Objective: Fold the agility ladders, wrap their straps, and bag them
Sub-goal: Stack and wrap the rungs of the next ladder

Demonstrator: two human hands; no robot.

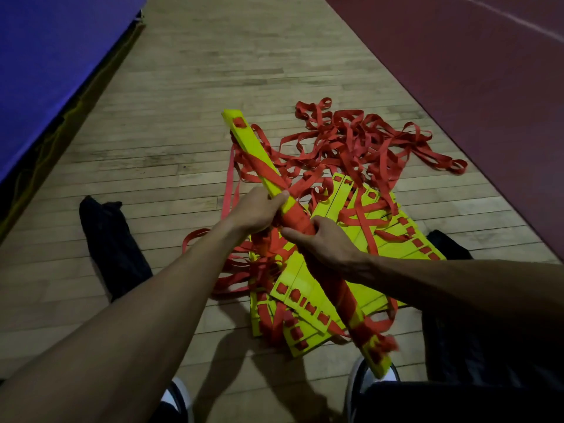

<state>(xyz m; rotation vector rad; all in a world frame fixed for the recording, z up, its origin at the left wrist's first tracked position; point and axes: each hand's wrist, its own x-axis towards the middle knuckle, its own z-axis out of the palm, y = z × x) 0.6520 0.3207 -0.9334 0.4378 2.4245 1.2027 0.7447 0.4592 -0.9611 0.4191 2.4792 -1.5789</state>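
Wooden floorboards [189,96] are running between a blue mat [45,71] at the far left and a dark red court surface [473,102] at the right. A black bag [113,248] is lying on the boards at the left. A stacked bundle of yellow rungs [250,148] is being held off the floor at a slant, gripped by the left hand [259,213] with fingers curled round it. Red strap [296,216] is being pinched against the bundle by the right hand [320,239], fingers curled. More yellow rungs [393,236] are lying spread beneath, and loose red straps [366,132] are lying tangled beyond. Another black bag [448,242] is partly seen at the right.
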